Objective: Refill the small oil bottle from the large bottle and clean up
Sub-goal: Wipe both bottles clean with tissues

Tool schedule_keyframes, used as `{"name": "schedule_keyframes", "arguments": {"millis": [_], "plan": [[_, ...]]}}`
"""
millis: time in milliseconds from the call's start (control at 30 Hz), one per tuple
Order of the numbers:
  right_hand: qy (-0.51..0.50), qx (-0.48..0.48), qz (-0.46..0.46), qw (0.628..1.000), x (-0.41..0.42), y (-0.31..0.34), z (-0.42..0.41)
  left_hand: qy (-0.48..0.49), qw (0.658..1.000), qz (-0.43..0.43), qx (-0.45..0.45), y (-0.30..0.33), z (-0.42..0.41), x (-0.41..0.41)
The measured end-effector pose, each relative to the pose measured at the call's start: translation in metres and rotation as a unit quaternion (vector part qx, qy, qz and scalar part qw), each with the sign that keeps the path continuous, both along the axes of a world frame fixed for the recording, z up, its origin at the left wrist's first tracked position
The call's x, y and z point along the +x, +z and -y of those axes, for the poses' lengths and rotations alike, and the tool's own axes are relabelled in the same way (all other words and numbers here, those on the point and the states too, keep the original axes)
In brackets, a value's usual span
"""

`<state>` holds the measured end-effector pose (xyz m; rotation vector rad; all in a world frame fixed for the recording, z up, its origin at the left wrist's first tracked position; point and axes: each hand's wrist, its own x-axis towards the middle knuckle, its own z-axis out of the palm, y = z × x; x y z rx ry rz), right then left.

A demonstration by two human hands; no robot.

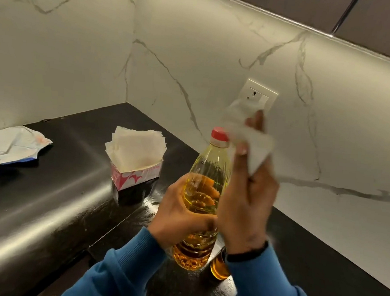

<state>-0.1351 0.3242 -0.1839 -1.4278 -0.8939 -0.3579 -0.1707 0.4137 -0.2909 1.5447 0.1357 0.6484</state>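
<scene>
Large bottle (205, 196): upright, its base on or just above the black counter (42, 205), red cap (220, 134) on; the closed cap suggests pouring is over and the wipe-down is under way.
Left hand (178, 215): wraps the bottle's middle, fingers curled round the far side and showing through the oil; it seems to steady the bottle so the other hand can rub it.
Right hand (246, 206): raised beside the bottle's neck, fingers closed on a crumpled white tissue (253, 141), with a thumb and fingertip pinching it at the top.
Tissue: touching or just beside the cap and shoulder; the blur leaves contact uncertain. Held high, probably because drips gather under the cap.
Small bottle (219, 267): on the counter just right of the large one's base, mostly hidden by the right wrist; amber oil shows inside, its top out of sight.
Tissue box (136, 168): open, sheets standing up, behind and left of the bottle, in easy reach for more wiping.
Wrapper (10, 147): crumpled, far left on the counter, well apart from the work.
</scene>
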Motion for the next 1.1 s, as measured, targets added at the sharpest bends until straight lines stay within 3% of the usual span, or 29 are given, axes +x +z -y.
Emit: {"name": "schedule_keyframes", "arguments": {"millis": [100, 200, 467, 667, 833, 967, 1100], "plan": [[0.032, -0.177, -0.002, 0.984, -0.012, -0.03, -0.008, 0.013, 0.996, 0.028, -0.079, 0.011, -0.007, 0.0], [0.034, -0.226, 0.061, 0.972, -0.018, -0.053, -0.003, 0.002, 0.99, 0.059, -0.129, 0.013, -0.027, -0.002], [0.078, -0.191, -0.052, 0.977, 0.003, -0.033, -0.01, 0.012, 0.998, 0.019, -0.05, 0.012, -0.015, -0.004], [0.14, -0.096, -0.16, 0.972, 0.021, -0.032, 0.015, -0.1, 0.994, 0.015, -0.04, 0.017, 0.0, -0.003], [0.203, -0.086, -0.125, 0.967, 0.033, -0.024, 0.06, -0.204, 0.978, 0.025, -0.022, 0.033, 0.019, 0.007], [0.209, -0.122, -0.105, 0.965, 0.058, 0.008, 0.088, -0.302, 0.953, -0.033, 0.011, 0.047, 0.048, 0.021], [0.205, -0.111, -0.112, 0.966, 0.076, 0.02, 0.112, -0.294, 0.952, -0.058, 0.06, 0.045, 0.077, 0.037]]}}
